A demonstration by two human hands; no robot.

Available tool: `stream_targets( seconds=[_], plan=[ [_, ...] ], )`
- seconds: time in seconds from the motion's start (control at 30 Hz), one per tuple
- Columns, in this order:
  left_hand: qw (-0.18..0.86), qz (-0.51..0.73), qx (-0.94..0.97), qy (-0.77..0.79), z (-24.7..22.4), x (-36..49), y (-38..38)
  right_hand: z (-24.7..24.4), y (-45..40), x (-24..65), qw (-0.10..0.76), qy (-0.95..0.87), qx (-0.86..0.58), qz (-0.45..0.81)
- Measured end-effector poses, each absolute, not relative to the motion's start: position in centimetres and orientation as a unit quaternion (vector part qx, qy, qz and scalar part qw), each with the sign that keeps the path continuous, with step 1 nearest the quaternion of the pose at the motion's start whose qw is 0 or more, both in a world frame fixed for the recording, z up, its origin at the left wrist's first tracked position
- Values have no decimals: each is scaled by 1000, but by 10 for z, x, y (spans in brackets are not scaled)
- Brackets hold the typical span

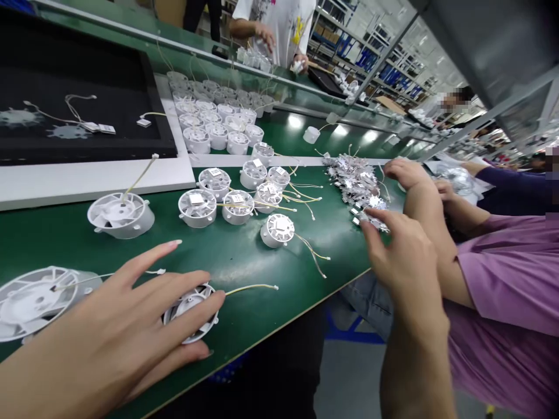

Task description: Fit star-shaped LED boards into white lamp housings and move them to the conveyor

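My left hand (131, 326) lies over a small round white fan (188, 304) at the front of the bench. Its fingers and thumb are around the fan's rim, and a yellow-white lead runs out to the right. My right hand (404, 256) is at the near edge of a pile of silver star-shaped pieces (351, 180). Its thumb and forefinger are close together on one small piece, partly hidden by the fingers. Between the hands stands a white fan (279, 228) with a silver star-shaped piece on top. Several similar fans (238, 205) with leads are grouped behind it.
Larger white fans (121, 215) stand at the left. Rows of white fans (213, 131) fill the back, beside a black board (78, 87) with a white edge. A co-worker in a purple shirt (510, 267) sits close on the right, an arm beside the pile. Another person (275, 29) stands opposite.
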State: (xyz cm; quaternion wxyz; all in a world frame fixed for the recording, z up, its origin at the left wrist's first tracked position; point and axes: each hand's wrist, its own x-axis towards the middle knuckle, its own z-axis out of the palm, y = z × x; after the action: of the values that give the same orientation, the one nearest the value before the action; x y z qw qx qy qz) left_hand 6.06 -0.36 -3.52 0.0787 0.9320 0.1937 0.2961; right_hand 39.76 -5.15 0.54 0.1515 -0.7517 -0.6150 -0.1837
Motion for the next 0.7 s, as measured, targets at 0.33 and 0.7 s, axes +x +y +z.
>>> stream_targets(
  seconds=[0.33,0.7],
  plan=[
    [42,246,943,218,-62,15,-11,-16,-30,479,-39,-604,-777,-170],
    [58,279,934,214,-47,25,-11,-20,-9,432,54,-646,-725,-232]
  ],
)
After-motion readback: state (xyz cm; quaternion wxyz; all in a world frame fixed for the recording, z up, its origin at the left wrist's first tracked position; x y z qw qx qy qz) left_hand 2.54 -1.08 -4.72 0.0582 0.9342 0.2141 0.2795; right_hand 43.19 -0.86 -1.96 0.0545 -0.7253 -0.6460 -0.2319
